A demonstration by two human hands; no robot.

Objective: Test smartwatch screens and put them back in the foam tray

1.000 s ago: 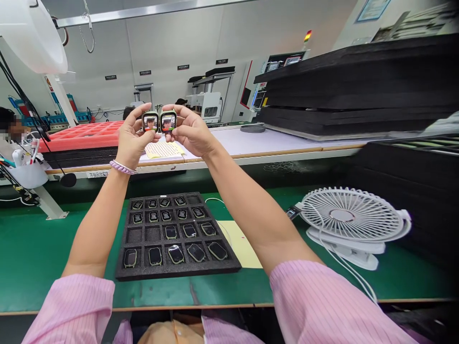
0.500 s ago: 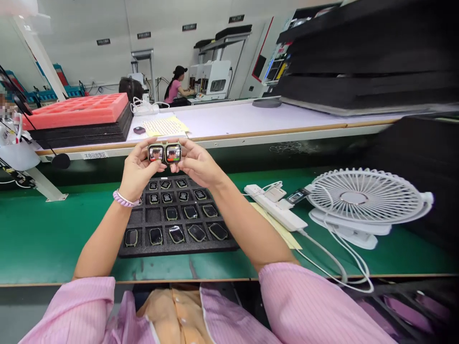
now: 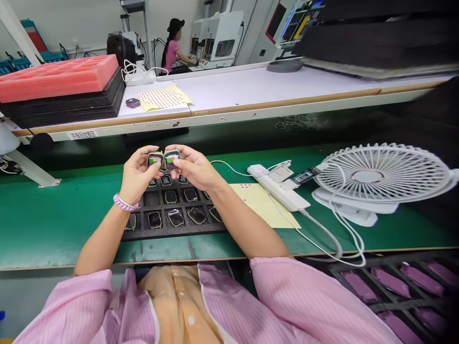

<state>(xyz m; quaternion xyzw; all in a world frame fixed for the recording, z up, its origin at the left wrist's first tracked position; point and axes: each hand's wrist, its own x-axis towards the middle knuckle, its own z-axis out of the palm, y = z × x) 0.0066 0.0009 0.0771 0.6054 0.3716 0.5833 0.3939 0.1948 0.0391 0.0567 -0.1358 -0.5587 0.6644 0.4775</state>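
Observation:
My left hand [image 3: 135,173] is closed on a square smartwatch [image 3: 154,158] without a strap, thumb at its front and fingers round its edge. A second smartwatch [image 3: 171,156] is pinched in my right hand [image 3: 196,168], close beside the first. Both screens face me and show green and coloured patches. Just below the hands lies a black foam tray [image 3: 179,232] with more watches in its compartments, such as a dark-screened watch [image 3: 175,218] in the front row. My hands and forearms hide parts of the tray.
Right of the tray are a yellow sheet [image 3: 258,210], a white power strip [image 3: 278,188] with cables, and a white fan [image 3: 380,191]. Across the back runs a shelf [image 3: 229,95] with red foam [image 3: 60,76] and black stacks. Purple pieces [image 3: 390,282] lie lower right. A person [image 3: 174,50] sits beyond.
My view has tilted downward, so the shelf appears higher. Both watches stay in my hands, now tipped differently, and their screens look different, with the reflections gone.

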